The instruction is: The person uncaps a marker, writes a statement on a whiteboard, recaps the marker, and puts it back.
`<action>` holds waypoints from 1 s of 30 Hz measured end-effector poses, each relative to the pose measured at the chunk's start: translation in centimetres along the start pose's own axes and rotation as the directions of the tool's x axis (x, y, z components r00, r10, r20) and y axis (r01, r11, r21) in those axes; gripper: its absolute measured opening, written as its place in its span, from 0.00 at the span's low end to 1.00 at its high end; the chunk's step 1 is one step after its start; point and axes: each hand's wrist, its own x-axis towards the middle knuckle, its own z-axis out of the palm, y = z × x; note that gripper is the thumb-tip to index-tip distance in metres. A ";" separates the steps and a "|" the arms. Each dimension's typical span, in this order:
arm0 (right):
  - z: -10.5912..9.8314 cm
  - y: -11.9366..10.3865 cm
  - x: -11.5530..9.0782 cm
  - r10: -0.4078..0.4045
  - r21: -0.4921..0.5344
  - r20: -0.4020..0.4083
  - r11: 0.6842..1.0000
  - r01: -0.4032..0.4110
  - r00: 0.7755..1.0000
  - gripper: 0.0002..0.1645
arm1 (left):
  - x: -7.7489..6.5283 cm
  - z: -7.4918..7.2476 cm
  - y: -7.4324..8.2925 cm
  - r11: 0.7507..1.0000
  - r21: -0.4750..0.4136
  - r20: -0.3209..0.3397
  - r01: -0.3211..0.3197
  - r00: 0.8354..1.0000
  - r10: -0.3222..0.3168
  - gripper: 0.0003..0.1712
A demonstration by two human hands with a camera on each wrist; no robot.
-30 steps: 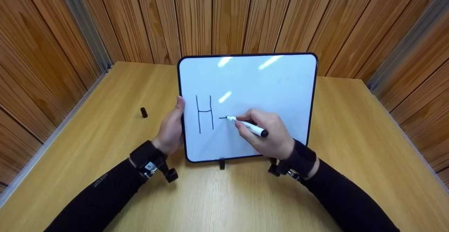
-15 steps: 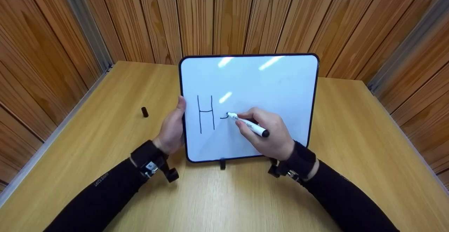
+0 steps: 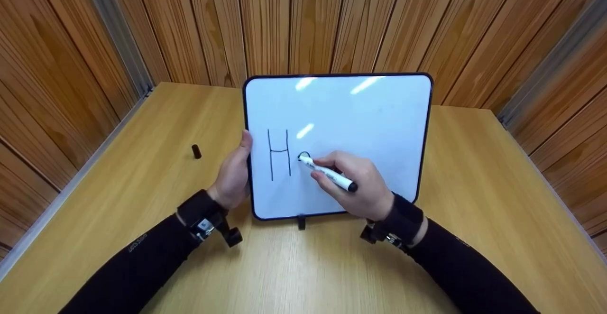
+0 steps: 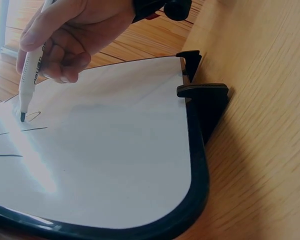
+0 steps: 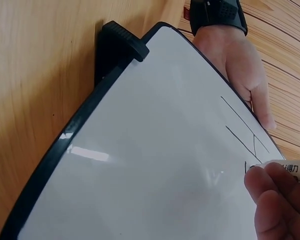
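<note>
A whiteboard [image 3: 360, 115] with a black frame stands tilted on the table, bearing a large black letter H and a small curved stroke beside it. My left hand [image 3: 232, 176] grips its left edge, thumb along the frame; the other fingers are hidden behind the board. Between thumb and fingers, my right hand [image 3: 363, 181] pinches a white marker [image 3: 332, 174] with a black end. The marker's dark tip touches the board at the curved stroke, right of the H. In the left wrist view, the marker [image 4: 31, 75] slants down to the board surface.
A black marker cap [image 3: 196, 151] lies on the wooden table [image 3: 156, 162], left of the board. Black stand feet [image 4: 207, 97] hold the board's lower edge. Wood-panelled walls [image 3: 313, 24] rise behind and on both sides.
The marker tip has gone from a short flat line up and round to the left, leaving a small loop. My right hand has shifted slightly left; the left hand keeps its grip.
</note>
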 end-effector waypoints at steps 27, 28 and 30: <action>-1.0 -0.1 -0.1 0.091 0.006 0.033 0.996 -0.091 0.995 0.04 | 0.0 0.0 0.0 1.000 0.017 -0.016 0.012 1.000 -0.011 0.48; -1.0 -0.1 -0.1 0.098 0.001 0.032 0.995 -0.098 0.995 0.04 | 0.0 0.0 0.0 1.000 0.017 -0.016 0.012 1.000 -0.012 0.49; -1.1 -0.1 -0.1 0.104 -0.008 0.032 0.995 -0.104 0.994 0.04 | -0.1 0.0 0.1 1.000 0.019 -0.017 0.011 1.000 -0.011 0.47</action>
